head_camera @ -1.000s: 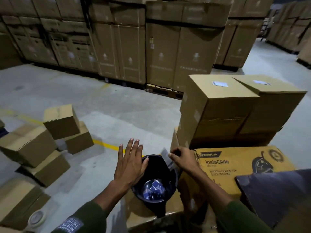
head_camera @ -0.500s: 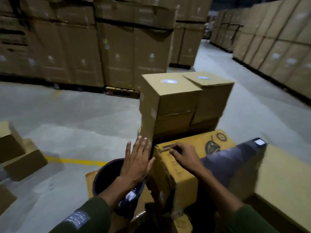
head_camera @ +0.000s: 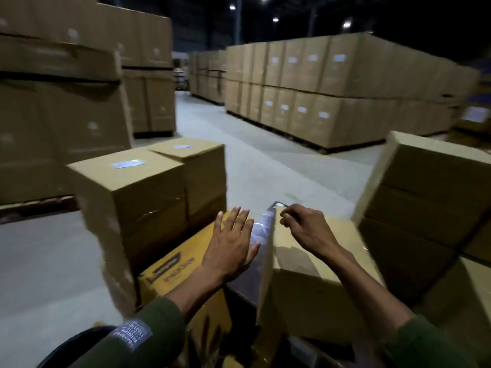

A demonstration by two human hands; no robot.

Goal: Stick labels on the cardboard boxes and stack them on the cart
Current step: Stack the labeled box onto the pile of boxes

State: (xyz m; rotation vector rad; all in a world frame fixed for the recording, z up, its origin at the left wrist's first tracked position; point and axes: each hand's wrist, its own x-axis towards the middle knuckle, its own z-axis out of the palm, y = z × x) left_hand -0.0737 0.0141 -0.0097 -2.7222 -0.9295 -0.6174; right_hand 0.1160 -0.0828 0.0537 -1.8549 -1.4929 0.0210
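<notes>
My left hand (head_camera: 231,243) is open and hovers flat over a yellow printed box (head_camera: 170,266). My right hand (head_camera: 305,229) has its fingertips pinched together over the far top corner of a plain cardboard box (head_camera: 313,277). A small white label (head_camera: 279,205) shows at that corner, just beside the fingertips. This box has a glossy dark side (head_camera: 261,251). Behind the yellow box stand two stacked cardboard boxes (head_camera: 127,203), each with a label (head_camera: 127,163) on top. The cart itself is hidden under the boxes.
A tilted stack of plain boxes (head_camera: 425,208) rises close on the right. The rim of a dark bucket (head_camera: 66,349) shows at the bottom left. Tall pallets of cartons (head_camera: 318,102) line the far side, and another wall of cartons (head_camera: 53,128) stands left, with grey floor between.
My view has swung right and up. Both hands moved from the dark bucket onto the boxes. The right hand picked a label from the bucket and carried it to the plain box.
</notes>
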